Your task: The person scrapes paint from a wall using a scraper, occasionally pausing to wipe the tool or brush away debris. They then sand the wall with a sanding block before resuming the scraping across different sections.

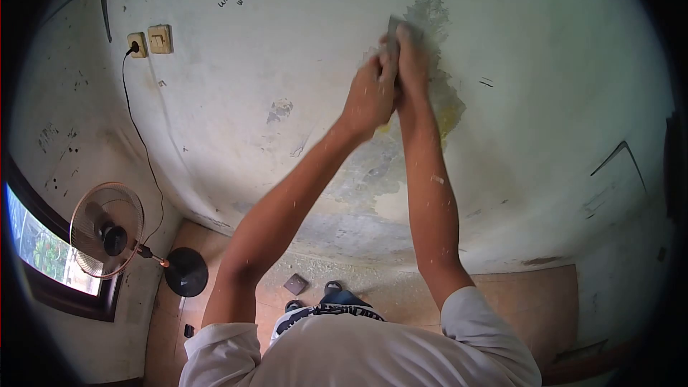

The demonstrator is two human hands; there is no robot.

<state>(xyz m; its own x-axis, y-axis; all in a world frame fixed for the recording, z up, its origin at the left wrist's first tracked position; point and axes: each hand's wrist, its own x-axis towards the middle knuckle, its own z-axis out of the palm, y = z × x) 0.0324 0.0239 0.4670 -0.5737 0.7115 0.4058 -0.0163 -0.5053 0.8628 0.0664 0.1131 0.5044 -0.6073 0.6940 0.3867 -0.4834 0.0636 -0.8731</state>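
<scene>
Both my hands are raised together against a pale wall (pixel 322 50) with peeling paint. A flat, dark scraper-like tool (pixel 392 39) stands between them, blurred by motion, its edge near a bare grey patch (pixel 428 11). My left hand (pixel 371 97) is closed round the lower part of the tool. My right hand (pixel 412 61) wraps its upper part from the other side, its fingers partly smeared. The patch runs down beside my right wrist to a yellowish stain (pixel 450 115). Pale flakes lie on both forearms.
A standing fan (pixel 107 231) is at the left by a window (pixel 54 244); its cord climbs to a wall socket (pixel 136 45) beside a switch (pixel 160 39). Debris and a small dark square block (pixel 295 284) lie on the tiled floor (pixel 516 301) near my feet.
</scene>
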